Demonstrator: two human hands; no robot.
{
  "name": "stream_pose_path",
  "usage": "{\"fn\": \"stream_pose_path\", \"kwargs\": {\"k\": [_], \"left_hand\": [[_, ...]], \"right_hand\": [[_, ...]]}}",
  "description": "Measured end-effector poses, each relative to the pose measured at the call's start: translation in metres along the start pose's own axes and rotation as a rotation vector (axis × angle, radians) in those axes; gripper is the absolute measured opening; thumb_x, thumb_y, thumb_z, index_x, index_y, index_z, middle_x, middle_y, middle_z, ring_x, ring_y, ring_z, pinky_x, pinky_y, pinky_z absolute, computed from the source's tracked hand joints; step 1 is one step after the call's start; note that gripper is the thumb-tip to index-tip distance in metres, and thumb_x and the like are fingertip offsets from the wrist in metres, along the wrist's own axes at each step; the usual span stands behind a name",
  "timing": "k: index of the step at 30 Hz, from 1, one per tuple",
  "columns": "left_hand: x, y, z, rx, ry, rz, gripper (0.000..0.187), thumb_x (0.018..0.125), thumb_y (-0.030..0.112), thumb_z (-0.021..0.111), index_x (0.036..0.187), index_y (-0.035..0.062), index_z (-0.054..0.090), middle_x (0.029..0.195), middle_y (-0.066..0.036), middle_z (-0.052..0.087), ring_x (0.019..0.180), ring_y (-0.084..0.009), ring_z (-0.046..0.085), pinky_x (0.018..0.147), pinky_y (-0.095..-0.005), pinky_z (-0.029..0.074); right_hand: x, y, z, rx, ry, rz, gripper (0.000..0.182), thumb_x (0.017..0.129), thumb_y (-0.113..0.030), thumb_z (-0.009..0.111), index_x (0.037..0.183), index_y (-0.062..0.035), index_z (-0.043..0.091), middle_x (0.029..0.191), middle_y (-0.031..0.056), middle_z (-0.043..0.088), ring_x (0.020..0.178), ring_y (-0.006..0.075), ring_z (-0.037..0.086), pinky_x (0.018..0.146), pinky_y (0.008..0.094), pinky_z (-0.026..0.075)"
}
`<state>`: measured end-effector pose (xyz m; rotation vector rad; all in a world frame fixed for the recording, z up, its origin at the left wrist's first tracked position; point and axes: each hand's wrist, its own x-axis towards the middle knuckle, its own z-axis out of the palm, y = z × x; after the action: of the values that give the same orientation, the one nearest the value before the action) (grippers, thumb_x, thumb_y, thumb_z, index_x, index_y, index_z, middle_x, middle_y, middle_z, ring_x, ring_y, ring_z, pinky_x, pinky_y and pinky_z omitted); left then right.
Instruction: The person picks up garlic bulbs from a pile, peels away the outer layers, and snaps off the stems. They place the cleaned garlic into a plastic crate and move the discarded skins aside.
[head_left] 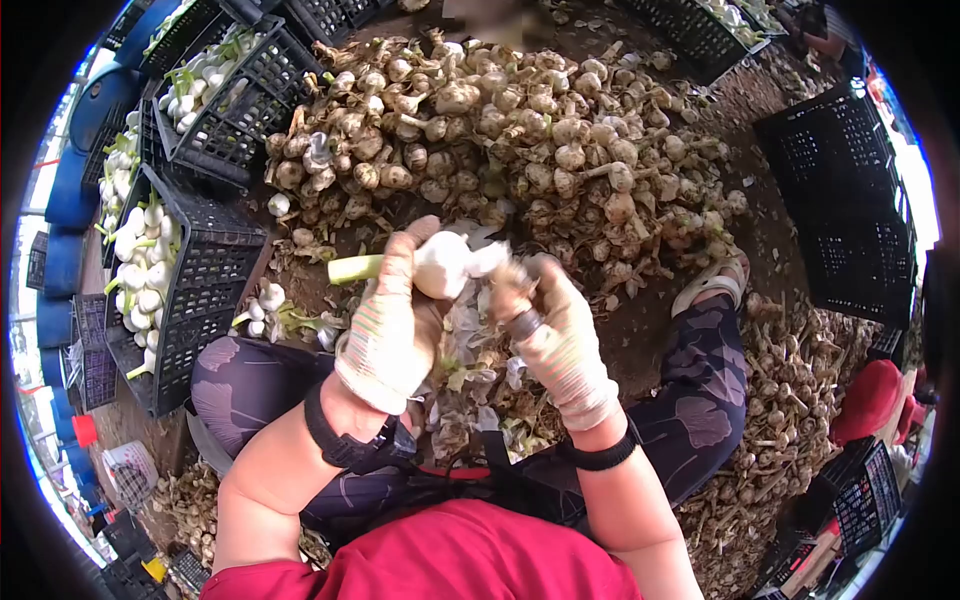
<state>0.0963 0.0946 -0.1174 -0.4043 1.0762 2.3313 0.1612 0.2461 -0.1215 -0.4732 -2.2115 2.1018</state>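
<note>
My left hand [393, 325], in a pale work glove with stained fingertips, is closed around a white garlic bulb [442, 265]. Its cut green stem [355, 269] points left. A loose flap of white garlic skin [487, 259] sticks out from the bulb's right side. At the end of that flap is my right hand [558, 335], also gloved, with its fingers drawn together and slightly blurred. A dark band [525, 323] circles one of its fingers. Below the hands, peeled skins and leaves [480, 400] lie between my legs.
A big heap of unpeeled garlic [540, 140] spreads ahead of me. At left, black crates [215, 270] hold cleaned white bulbs [143, 270]. Other black crates [840, 200] stand at right. More garlic [780, 420] covers the ground beside my right leg. A few white bulbs [268, 300] lie by my left knee.
</note>
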Motion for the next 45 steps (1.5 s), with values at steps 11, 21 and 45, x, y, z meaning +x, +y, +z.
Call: {"fn": "stream_pose_path", "kwargs": {"k": [11, 21, 45], "left_hand": [[0.07, 0.198, -0.08, -0.137, 0.254, 0.46, 0.028, 0.095, 0.024, 0.047, 0.103, -0.0029, 0.047, 0.103, -0.02, 0.055, 0.095, -0.0357, 0.06, 0.084, -0.05, 0.056], [0.19, 0.177, -0.062, 0.95, -0.065, 0.33, 0.025, 0.085, 0.029, 0.064, 0.097, 0.0066, 0.066, 0.091, -0.002, 0.067, 0.08, -0.0138, 0.061, 0.07, -0.0279, 0.046], [0.002, 0.031, 0.058, 1.333, -0.588, 0.355, 0.065, 0.067, 0.011, 0.081, 0.126, 0.004, 0.054, 0.11, -0.01, 0.06, 0.105, -0.0198, 0.057, 0.091, -0.0338, 0.046]], "right_hand": [[-0.008, -0.001, 0.0, -0.48, -0.104, -0.062, 0.019, 0.069, 0.0, 0.068, 0.084, -0.0015, 0.057, 0.081, 0.0132, 0.053, 0.072, 0.0321, 0.056, 0.064, 0.0386, 0.046], [-0.01, -0.013, -0.005, -0.471, -0.319, -0.095, 0.026, 0.075, 0.004, 0.056, 0.098, -0.0067, 0.06, 0.084, 0.0139, 0.058, 0.076, 0.0347, 0.059, 0.068, 0.0382, 0.049], [-0.013, -0.005, -0.037, 0.099, -0.186, 0.155, 0.033, 0.09, -0.032, 0.063, 0.096, 0.0002, 0.064, 0.074, 0.0036, 0.065, 0.066, 0.0095, 0.057, 0.061, 0.0276, 0.049]]}}
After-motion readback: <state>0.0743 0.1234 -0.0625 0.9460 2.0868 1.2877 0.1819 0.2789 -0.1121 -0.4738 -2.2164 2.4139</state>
